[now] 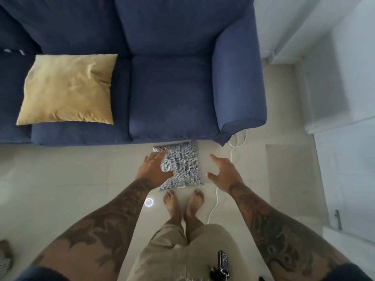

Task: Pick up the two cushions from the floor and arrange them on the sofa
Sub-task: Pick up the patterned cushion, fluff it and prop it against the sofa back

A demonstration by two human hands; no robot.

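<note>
Blue sofa: spanning the far side, armrest at right, seat cushions bare at right.
Pale tiled floor: lying near, in front of sofa.
Yellow cushion: lying flat on the left seat.
Patterned blue-white cushion: resting on the floor just in front of the sofa's right seat, just beyond two bare feet.
Left hand: fingers spread wide, hovering over the patterned cushion's left edge, gripping nothing; contact not determinable.
Right hand: spread open, empty, hanging just right of the cushion, apart from it.
White cable: trailing along the floor at right.
</note>
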